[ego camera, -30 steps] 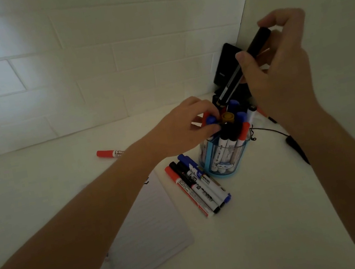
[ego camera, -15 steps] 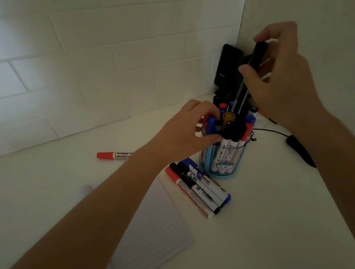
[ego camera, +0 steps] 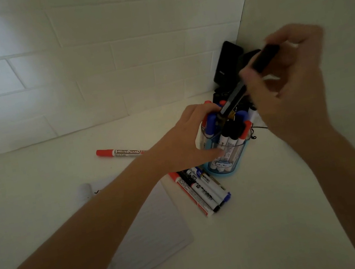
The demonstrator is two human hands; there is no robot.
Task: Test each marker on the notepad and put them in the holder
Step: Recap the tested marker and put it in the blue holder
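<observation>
— Markers [ego camera: 231, 133] fill the clear blue cylindrical holder [ego camera: 229, 164], I see; how do they stand?
— Caps up, red, blue and black, packed tight; the holder stands on the white table [ego camera: 270, 224]; one long black marker [ego camera: 234, 99] is in the air above it, tilted, upper end toward 2 o'clock, lower end down among the caps; whether that end is inside the rim I cannot tell.
— Who has it?
— The right hand [ego camera: 292, 90], blurred; its grip pinches the black marker's upper half between thumb and fingers.
— And the other?
— The left hand [ego camera: 187, 142] reaches in from 8 o'clock; its grip is curled round the holder, thumb on the clear wall, fingers over the caps on the 9 o'clock side.
— What lies loose?
— A bunch of capped markers [ego camera: 202, 191], red, black and blue, side by side on the table at 7 o'clock of the holder, touching one another, upper ends close to its foot; a red-capped whiteboard marker [ego camera: 122, 152] lies alone at 10 o'clock, well apart; the white lined notepad [ego camera: 155, 228] lies at 8 o'clock, partly under the left forearm; a small white rounded thing [ego camera: 84, 191] sits at its far corner, too dim to name.
— Behind?
— A flat black device [ego camera: 227, 64] leans in the corner at 12 o'clock against the white brick wall [ego camera: 90, 78]; a thin black cable [ego camera: 259, 127] runs over the table at 2 o'clock, just beside the holder.
</observation>
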